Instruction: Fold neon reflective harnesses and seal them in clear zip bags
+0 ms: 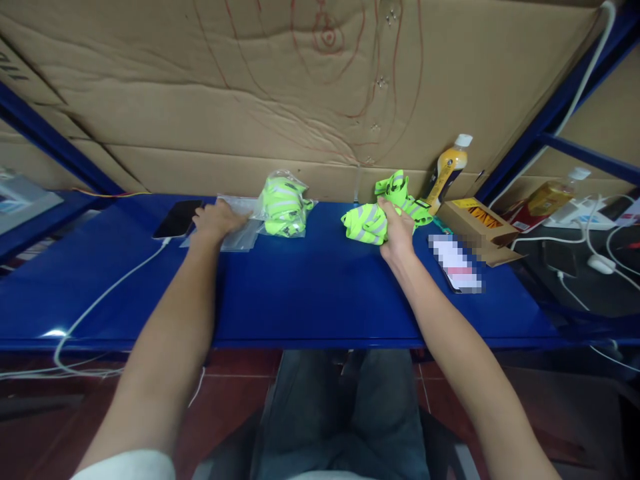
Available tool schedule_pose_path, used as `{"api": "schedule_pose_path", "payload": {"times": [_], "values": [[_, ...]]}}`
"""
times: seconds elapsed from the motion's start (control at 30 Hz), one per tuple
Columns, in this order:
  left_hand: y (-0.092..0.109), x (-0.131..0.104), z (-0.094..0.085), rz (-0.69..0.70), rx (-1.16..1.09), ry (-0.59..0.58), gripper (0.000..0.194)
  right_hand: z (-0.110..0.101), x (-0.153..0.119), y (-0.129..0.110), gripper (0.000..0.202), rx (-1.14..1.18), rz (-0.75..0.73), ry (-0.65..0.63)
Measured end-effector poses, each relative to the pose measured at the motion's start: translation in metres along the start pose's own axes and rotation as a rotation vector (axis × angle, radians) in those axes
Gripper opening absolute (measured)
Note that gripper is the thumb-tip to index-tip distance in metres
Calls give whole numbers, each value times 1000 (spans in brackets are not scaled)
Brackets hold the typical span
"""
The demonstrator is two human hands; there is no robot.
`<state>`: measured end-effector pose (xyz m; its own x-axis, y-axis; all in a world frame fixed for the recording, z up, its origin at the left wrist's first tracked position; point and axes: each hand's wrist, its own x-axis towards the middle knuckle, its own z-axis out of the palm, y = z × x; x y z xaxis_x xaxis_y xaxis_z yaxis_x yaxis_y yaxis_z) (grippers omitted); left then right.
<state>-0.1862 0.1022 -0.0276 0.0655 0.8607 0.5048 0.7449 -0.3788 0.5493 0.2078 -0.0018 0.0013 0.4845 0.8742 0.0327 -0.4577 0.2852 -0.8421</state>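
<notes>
My left hand [217,221] lies on flat clear plastic bags [245,237] at the left of the blue table, its fingers apart. Beside the bags, a clear bag packed with neon green reflective fabric [285,207] rests against the cardboard wall. My right hand [397,230] is wrapped round a folded bundle of neon green fabric with grey stripes [365,224]. Just behind that hand, more loose green fabric [400,190] lies on the table, touching or very near it.
A black phone [177,220] on a white cable lies left of my left hand. On the right are an orange drink bottle [447,170], an open cardboard box [483,223] and a second phone [455,263]. Blue metal posts [530,133] frame the table [315,300].
</notes>
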Motion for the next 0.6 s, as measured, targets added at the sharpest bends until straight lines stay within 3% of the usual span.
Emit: {"api": "schedule_pose_path", "payload": {"times": [0.13, 0.23, 0.33, 0.4, 0.5, 0.6], "values": [[11, -5, 2, -326, 153, 111, 120, -1, -1, 2, 48, -14, 5, -1], [31, -6, -10, -333, 295, 159, 143, -1, 0, 3, 47, -12, -2, -10], [59, -6, -22, -192, 323, 233, 131, -1, 0, 0, 46, -7, -5, -11], [83, -7, -25, -5, 277, 235, 123, -1, 0, -5, 46, 12, 0, -18], [122, -13, -18, 289, 170, 127, 129, -1, 2, -13, 44, 51, 20, -62], [157, -25, 1, 480, 104, -44, 134, -2, 4, -18, 42, 63, 57, -143]]}}
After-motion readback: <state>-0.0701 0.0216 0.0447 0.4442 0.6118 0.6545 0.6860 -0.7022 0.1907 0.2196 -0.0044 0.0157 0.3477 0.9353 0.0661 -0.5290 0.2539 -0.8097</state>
